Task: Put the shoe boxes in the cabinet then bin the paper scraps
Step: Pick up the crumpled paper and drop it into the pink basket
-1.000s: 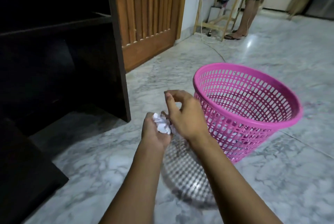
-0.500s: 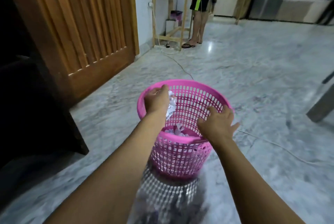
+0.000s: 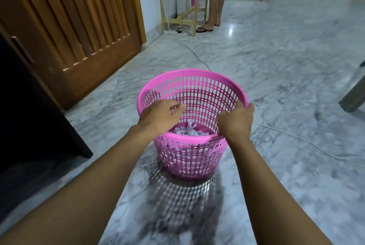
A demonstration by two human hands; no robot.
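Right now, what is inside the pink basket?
Crumpled white paper scraps lie at the bottom of the pink basket. Its near rim and the left hand hide the rest.

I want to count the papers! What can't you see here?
Head view only:
paper scraps: mostly hidden behind the pink basket's near wall.
left hand: palm faces down, so a held scrap would be hidden.
dark cabinet: cut off by the left edge; inside not shown.

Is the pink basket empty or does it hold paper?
Holds paper: crumpled white scraps lie at the bottom of the pink basket.
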